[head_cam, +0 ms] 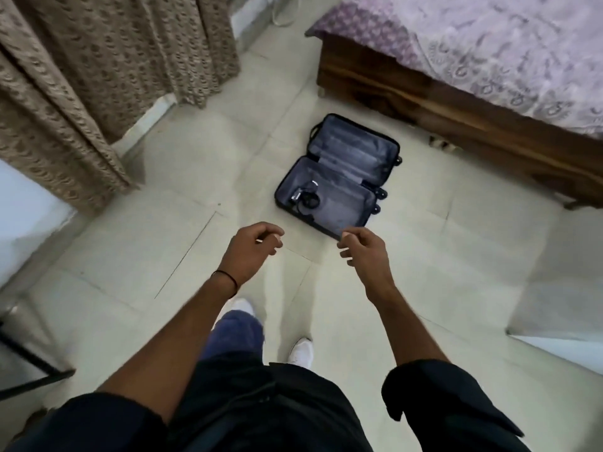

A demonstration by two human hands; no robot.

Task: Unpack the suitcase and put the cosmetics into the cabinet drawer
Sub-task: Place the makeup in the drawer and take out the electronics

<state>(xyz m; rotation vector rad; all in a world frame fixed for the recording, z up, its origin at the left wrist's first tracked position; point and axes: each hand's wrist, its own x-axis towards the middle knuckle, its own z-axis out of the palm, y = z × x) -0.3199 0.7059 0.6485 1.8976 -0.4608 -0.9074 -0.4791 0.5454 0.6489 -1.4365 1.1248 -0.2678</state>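
Lying in the open suitcase (346,208), dark items (305,197) blur beyond identifying. Beside it the left hand (253,252) and right hand (363,249) hover, loosely curled, empty.

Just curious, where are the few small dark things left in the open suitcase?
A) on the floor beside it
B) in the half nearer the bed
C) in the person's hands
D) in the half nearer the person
D: the small dark things lie in the half of the suitcase nearer the person; the far half shows only lining.
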